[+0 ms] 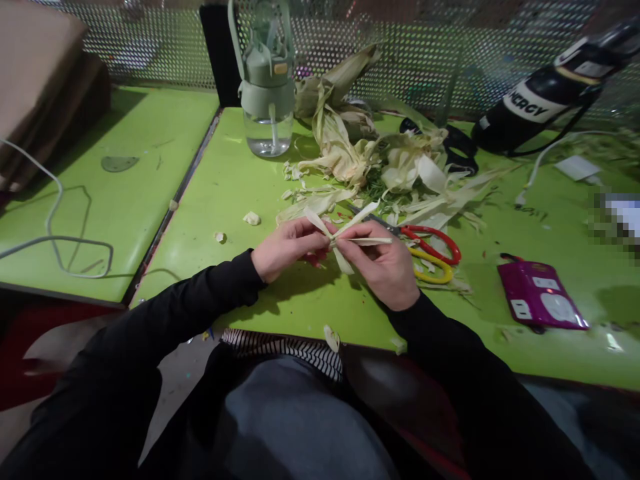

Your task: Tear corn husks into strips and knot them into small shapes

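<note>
Both hands meet over the green table and pinch pale strips of corn husk (345, 264) where they cross. My left hand (287, 248) grips the crossing from the left, fingers closed. My right hand (383, 263) pinches it from the right, with one narrow strip running out across its fingers. The free ends fan out upward, downward and to the right. Just behind my right hand lie scissors with a red and a yellow handle loop (440, 241), their blades partly hidden. Beyond the hands spreads a heap of dried corn husks (345, 157) with some green shreds.
A clear water bottle with a green lid (267, 100) stands behind the hands. A dark bottle (535, 100) leans at the back right. On the right lies a purple pouch (543, 297). Cardboard (40, 80) and a white cable (55, 200) are at the left. A perforated screen (165, 50) borders the table.
</note>
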A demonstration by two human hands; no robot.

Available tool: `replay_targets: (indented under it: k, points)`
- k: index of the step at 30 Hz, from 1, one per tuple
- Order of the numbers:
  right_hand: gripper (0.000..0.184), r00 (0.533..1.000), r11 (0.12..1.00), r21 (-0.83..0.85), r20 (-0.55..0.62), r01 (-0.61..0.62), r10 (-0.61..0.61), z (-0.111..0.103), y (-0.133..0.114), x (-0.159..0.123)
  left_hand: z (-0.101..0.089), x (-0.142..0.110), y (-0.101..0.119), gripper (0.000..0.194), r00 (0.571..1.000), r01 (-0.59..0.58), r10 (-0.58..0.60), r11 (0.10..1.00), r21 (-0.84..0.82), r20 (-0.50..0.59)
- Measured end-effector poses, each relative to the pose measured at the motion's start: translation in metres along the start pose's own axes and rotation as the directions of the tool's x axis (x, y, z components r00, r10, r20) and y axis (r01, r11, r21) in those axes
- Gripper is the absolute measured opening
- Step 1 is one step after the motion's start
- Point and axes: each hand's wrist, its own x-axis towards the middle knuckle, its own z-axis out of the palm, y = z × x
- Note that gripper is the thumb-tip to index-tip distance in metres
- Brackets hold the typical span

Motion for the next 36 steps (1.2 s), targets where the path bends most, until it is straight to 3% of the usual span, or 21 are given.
replay_targets:
  k: [5,12,19,24,27,29,31,33,36]
  points:
    - [0.011,0.998,0.995,0.07,0.007,-0.068,0.068,-0.001,-0.001,0.001,0.002,-0.002,0.006,0.014,0.996,0.094,-0.094,0.994,-0.062,0.003]
    - [0.006,0.994,0.995,0.01,-0.042,0.102,-0.102,0.002,0.002,-0.001,-0.001,0.0,0.007,0.011,0.983,0.181,-0.178,0.976,-0.118,0.034]
    - [0.005,0.994,0.988,0.142,0.104,-0.055,0.04,-0.011,-0.005,0.0,-0.005,0.0,0.013,0.011,0.971,0.24,-0.238,0.953,-0.186,0.031]
    - [0.005,0.997,0.997,0.041,0.041,-0.059,0.058,-0.003,-0.006,-0.003,-0.004,0.0,0.01,0.009,0.975,0.222,-0.214,0.963,-0.151,0.068]
    - [0.021,0.994,0.988,-0.13,-0.052,0.086,-0.094,-0.002,0.001,-0.003,-0.004,0.001,0.009,0.01,0.984,0.177,-0.179,0.971,-0.158,0.003]
    - [0.035,0.951,0.902,-0.339,-0.06,0.268,-0.305,-0.005,0.005,-0.002,-0.004,0.001,0.01,0.01,0.984,0.15,-0.165,0.97,-0.19,-0.065]
    - [0.035,0.877,0.736,-0.538,0.01,0.41,-0.481,-0.01,0.008,0.0,-0.004,0.001,0.012,0.009,0.978,0.153,-0.179,0.964,-0.217,-0.105]
    - [0.026,0.823,0.605,-0.638,0.083,0.477,-0.562,-0.013,0.008,0.002,-0.004,0.001,0.014,0.01,0.973,0.177,-0.203,0.96,-0.218,-0.106]
    - [0.019,0.813,0.546,-0.672,0.148,0.501,-0.564,-0.015,0.006,0.003,-0.003,0.0,0.014,0.01,0.976,0.183,-0.202,0.962,-0.202,-0.077]
